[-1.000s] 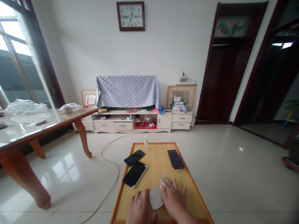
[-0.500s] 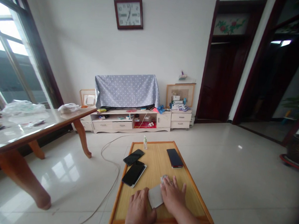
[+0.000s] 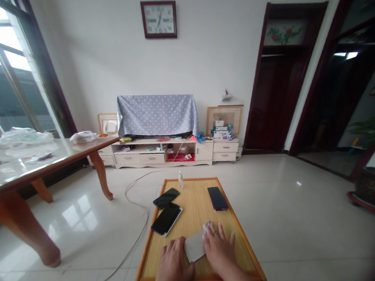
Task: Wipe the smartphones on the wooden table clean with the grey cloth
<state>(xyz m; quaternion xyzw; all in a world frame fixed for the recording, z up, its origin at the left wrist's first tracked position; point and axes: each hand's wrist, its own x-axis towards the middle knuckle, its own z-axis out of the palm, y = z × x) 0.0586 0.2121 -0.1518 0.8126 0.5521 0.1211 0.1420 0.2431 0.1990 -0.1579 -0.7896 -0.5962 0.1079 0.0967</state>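
Both my hands lie flat on a low wooden table (image 3: 199, 209) in front of me. My left hand (image 3: 174, 264) rests with fingers stretched out at the left edge of a pale grey flat cloth or sheet (image 3: 194, 247). My right hand (image 3: 219, 249) lies spread open over its right side, fingertips near a small crumpled white wad (image 3: 206, 224). Further out on the table lie two dark phones (image 3: 166, 218) on the left, one phone with a red edge (image 3: 217, 198) on the right, and a small bottle (image 3: 180, 179) at the far end.
A large glossy table (image 3: 36, 161) with plastic bags stands at the left. A cable (image 3: 139, 205) runs over the tiled floor to a white TV cabinet (image 3: 167, 152) under a dotted cover. Dark doorways (image 3: 273, 86) open at the right; a potted plant (image 3: 372, 177) stands far right.
My hands stay on the cloth in nearly the same pose. The camera has shifted slightly, so the room has slid a little left in view.
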